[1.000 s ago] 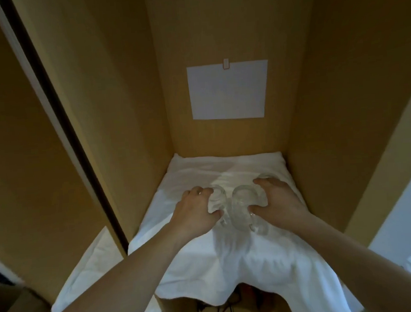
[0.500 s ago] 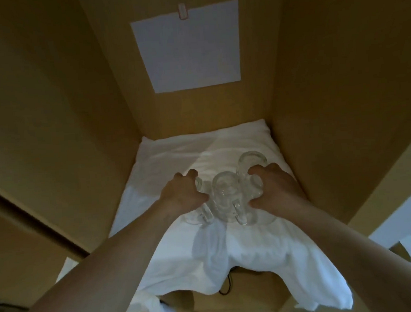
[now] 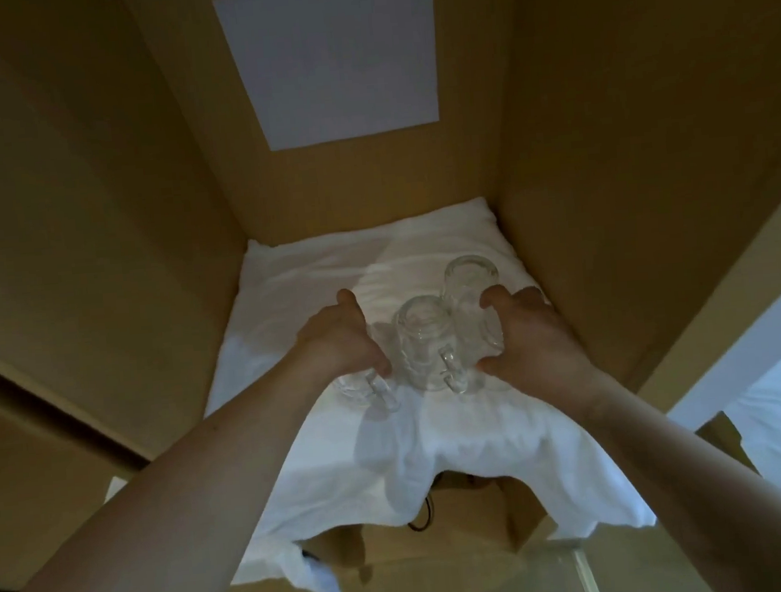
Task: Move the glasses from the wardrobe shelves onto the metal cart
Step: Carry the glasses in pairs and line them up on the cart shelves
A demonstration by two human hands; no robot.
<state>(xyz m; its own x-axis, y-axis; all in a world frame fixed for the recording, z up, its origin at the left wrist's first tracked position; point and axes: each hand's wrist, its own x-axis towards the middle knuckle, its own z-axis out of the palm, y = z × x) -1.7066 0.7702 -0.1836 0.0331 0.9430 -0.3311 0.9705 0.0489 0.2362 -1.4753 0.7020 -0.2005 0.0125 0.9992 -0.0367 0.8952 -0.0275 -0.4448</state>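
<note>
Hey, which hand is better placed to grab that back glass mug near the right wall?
Right. The right hand sits just beside the back mug; the left hand is across the middle mug.

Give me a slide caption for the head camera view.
Both hands, left hand and right hand, grip clear glass mugs on a white cloth inside the wardrobe.

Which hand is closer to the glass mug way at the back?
Right. The right hand sits right beside the back glass mug, fingertips at its side. The left hand is farther, across the middle mug.
</note>
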